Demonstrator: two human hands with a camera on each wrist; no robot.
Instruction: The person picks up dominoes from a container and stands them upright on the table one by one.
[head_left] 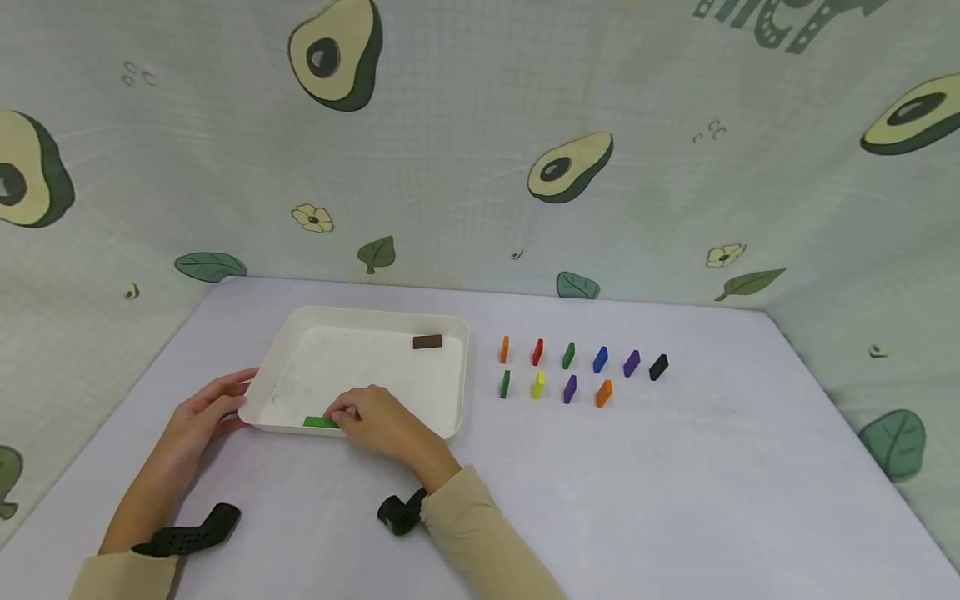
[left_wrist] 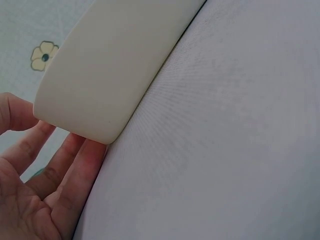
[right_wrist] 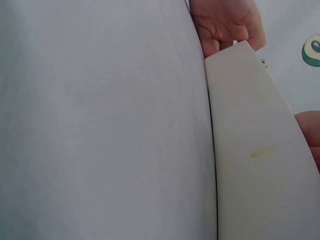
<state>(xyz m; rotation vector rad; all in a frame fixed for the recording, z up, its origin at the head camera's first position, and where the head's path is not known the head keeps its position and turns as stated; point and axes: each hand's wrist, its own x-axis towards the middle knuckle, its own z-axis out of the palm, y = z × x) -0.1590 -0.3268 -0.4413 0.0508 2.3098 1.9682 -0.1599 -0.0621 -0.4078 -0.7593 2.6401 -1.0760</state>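
A white tray (head_left: 352,367) lies on the table, left of centre. My left hand (head_left: 201,412) is at its left end, fingers against the outer wall; in the left wrist view the thumb is up at the rim. Inside the tray, beside the near wall, my right hand (head_left: 382,423) pinches the right end of a light green domino (head_left: 318,422). A brown domino (head_left: 427,341) lies near the tray's far right corner. From the right wrist view, the tray's outer wall (right_wrist: 255,125) hides the domino and most of the right hand.
Right of the tray, several coloured dominoes stand upright in two rows. The far row runs from an orange domino (head_left: 505,349) to a black domino (head_left: 658,367); the near row holds a yellow domino (head_left: 538,385) among others. A patterned cloth (head_left: 450,167) hangs behind the white tabletop (head_left: 675,500).
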